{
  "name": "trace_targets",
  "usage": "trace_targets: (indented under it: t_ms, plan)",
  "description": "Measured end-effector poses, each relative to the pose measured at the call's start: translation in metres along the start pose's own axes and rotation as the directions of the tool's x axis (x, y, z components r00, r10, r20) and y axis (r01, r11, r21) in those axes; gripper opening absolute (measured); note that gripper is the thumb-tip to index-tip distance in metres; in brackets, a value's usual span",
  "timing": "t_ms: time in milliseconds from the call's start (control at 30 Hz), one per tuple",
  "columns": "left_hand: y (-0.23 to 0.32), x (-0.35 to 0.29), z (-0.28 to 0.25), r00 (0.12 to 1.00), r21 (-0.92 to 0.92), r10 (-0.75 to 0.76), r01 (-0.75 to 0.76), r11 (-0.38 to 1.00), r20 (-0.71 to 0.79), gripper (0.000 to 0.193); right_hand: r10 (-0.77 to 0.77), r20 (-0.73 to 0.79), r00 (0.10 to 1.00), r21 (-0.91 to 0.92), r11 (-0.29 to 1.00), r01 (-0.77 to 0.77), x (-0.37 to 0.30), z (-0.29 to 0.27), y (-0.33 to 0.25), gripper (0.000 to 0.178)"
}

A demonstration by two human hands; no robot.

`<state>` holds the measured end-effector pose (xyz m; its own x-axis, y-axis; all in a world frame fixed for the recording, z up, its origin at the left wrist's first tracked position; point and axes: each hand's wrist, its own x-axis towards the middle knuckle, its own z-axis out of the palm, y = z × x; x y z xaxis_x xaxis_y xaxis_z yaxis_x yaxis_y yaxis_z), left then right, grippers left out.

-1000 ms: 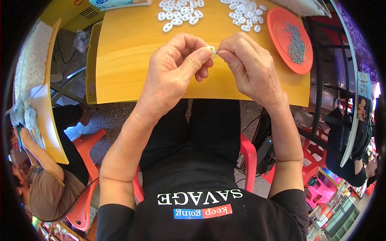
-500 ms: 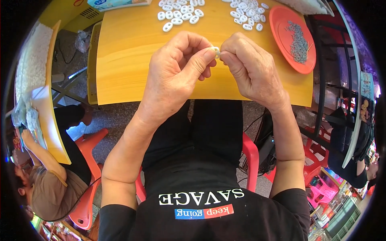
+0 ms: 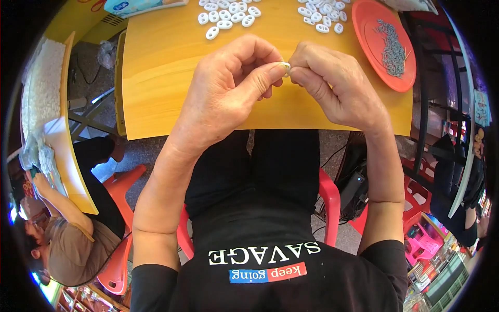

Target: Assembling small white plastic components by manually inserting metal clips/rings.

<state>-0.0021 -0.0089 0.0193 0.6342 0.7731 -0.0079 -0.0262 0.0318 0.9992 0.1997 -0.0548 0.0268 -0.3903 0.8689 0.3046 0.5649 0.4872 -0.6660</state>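
Between the thumb and fingers of my left hand (image 3: 228, 91) is a small white oval plastic piece (image 3: 286, 66), held above the yellow table (image 3: 161, 83). My right hand (image 3: 340, 86) is closed in a pinch, its fingertips right beside that piece. Whatever the pinch holds is hidden. Beyond my hands lie two groups of similar white pieces with holes: a left group (image 3: 224, 24) and a right group (image 3: 323, 28). At the table's right side, a red plate (image 3: 366, 49) bears a heap of small grey pin-like parts (image 3: 393, 49).
A blue-and-white packet (image 3: 138, 5) lies at the far left edge. To the left, a person (image 3: 78, 244) sits at another table (image 3: 78, 171). Black metal bars (image 3: 423, 93) stand right of my table, and a red chair (image 3: 328, 203) is under me.
The white piece and both hands have shifted slightly right in the picture. A grey bit seen between the piece and my right fingertips no longer shows.
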Motion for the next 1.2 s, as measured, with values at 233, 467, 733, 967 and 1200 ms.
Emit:
trace_targets:
  t_ms: [233, 467, 733, 967, 1200]
  plan:
    - [-0.010, 0.010, 0.004, 0.999, -0.054, -0.021, 0.019, 0.998, -0.045, 0.012, 0.025, -0.090, 0.996, 0.017, 1.000, -0.023, 0.000, 0.005, 0.013, 0.012]
    - [-0.016, 0.008, 0.002, 0.992, -0.320, -0.126, 0.119, 0.940, -0.001, 0.015, 0.208, -0.128, 0.970, 0.202, 0.963, -0.180, -0.011, 0.004, 0.013, 0.014]
    - [-0.011, -0.002, 0.005, 0.992, -0.333, -0.124, 0.110, 0.937, -0.020, 0.015, 0.047, -0.219, 0.975, 0.050, 0.998, -0.037, -0.008, 0.012, 0.004, 0.012]
    - [-0.004, -0.004, 0.008, 0.997, -0.304, -0.071, 0.056, 0.951, -0.037, 0.015, 0.113, -0.241, 0.964, 0.139, 0.987, -0.081, -0.010, 0.015, -0.002, 0.011]
    - [-0.004, -0.006, 0.011, 0.997, -0.276, -0.054, 0.039, 0.960, -0.046, 0.014, 0.041, -0.288, 0.957, 0.091, 0.996, -0.016, -0.008, 0.024, 0.001, 0.010]
